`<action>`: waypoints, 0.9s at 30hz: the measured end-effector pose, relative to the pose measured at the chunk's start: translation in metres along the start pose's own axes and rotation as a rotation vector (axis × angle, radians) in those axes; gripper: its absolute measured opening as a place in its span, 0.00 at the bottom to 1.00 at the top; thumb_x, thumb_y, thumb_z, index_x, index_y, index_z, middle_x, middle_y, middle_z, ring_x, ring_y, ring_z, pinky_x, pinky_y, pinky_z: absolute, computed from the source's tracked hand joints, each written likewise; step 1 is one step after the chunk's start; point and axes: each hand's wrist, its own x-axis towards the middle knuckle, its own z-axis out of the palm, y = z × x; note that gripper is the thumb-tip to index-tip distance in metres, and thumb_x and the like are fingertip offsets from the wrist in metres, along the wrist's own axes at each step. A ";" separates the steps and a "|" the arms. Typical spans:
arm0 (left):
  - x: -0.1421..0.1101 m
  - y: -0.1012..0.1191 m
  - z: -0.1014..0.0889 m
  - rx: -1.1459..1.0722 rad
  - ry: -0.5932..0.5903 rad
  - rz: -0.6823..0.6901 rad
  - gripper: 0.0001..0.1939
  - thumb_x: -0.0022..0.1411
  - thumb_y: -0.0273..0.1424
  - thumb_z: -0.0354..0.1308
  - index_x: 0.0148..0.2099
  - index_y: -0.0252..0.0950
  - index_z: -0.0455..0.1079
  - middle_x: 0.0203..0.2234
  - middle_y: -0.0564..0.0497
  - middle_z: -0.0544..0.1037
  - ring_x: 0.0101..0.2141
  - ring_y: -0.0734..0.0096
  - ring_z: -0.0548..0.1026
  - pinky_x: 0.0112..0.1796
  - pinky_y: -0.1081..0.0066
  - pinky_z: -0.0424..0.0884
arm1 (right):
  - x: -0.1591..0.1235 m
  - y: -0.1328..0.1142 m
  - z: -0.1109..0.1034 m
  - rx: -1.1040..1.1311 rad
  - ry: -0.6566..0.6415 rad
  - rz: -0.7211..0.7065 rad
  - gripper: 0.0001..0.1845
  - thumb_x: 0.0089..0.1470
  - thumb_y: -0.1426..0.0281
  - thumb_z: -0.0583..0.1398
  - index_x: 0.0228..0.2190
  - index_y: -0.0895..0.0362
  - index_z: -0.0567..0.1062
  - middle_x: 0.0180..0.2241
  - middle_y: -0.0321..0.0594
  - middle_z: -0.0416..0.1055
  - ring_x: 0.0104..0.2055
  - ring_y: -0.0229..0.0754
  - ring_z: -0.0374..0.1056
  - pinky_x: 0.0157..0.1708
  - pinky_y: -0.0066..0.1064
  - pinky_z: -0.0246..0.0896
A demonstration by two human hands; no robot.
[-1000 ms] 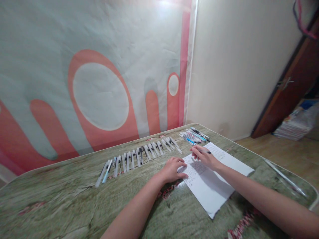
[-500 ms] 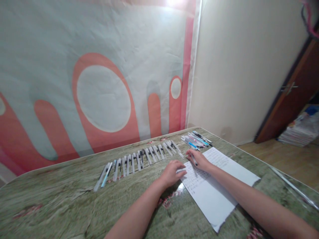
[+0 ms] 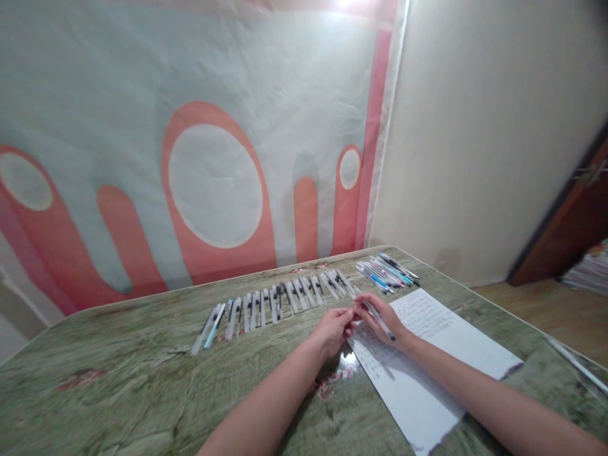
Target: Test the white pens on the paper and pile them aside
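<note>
A clear-barrelled pen with a dark end (image 3: 382, 325) slants across my right hand (image 3: 375, 311), whose fingers are closed round it. The fingertips of my left hand (image 3: 332, 329) are pinched together and meet those of the right; whatever they grip is too small to make out. Beneath both hands lies the left edge of a white sheet of paper (image 3: 427, 386), covered with handwriting on its upper part and ragged on its near edge. Just past my hands, a row of pens and clear sleeves (image 3: 261, 305) stretches away to the left.
A loose bunch of pens (image 3: 387, 272) lies at the table's far right corner. The marbled green table (image 3: 142, 392) reaches a printed banner (image 3: 218, 183) at the back. A long pale strip (image 3: 577, 364) rests along the right edge. Beyond stands a brown door (image 3: 560, 237).
My left hand has gone from spread fingers to a pinch, meeting my right hand. The pen in my right hand now points further out past the wrist. The view has turned slightly left.
</note>
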 end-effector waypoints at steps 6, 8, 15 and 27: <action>0.002 0.001 -0.004 -0.134 0.037 -0.094 0.09 0.45 0.31 0.63 0.28 0.29 0.71 0.18 0.54 0.67 0.17 0.87 0.60 0.19 0.82 0.53 | 0.000 -0.009 0.000 0.014 0.000 0.021 0.12 0.50 0.63 0.56 0.36 0.55 0.66 0.28 0.37 0.67 0.29 0.38 0.64 0.32 0.32 0.60; 0.004 0.001 -0.005 -0.158 0.033 -0.106 0.08 0.46 0.29 0.62 0.28 0.29 0.70 0.18 0.54 0.66 0.17 0.87 0.60 0.19 0.82 0.54 | 0.000 -0.011 0.000 0.027 0.001 0.026 0.12 0.49 0.63 0.56 0.36 0.55 0.65 0.28 0.37 0.67 0.29 0.38 0.64 0.32 0.32 0.60; 0.004 -0.001 -0.006 -0.089 0.049 -0.069 0.11 0.45 0.32 0.63 0.29 0.28 0.70 0.20 0.53 0.68 0.18 0.85 0.62 0.21 0.81 0.57 | 0.001 -0.010 0.000 0.029 0.008 0.014 0.11 0.49 0.62 0.56 0.34 0.55 0.65 0.28 0.37 0.67 0.28 0.39 0.64 0.33 0.33 0.60; 0.005 -0.004 -0.009 0.057 0.038 0.021 0.17 0.41 0.37 0.64 0.30 0.29 0.68 0.23 0.51 0.71 0.22 0.81 0.65 0.24 0.78 0.59 | 0.000 -0.003 0.001 0.064 0.012 0.025 0.13 0.48 0.61 0.57 0.35 0.55 0.65 0.29 0.37 0.68 0.29 0.39 0.65 0.34 0.34 0.61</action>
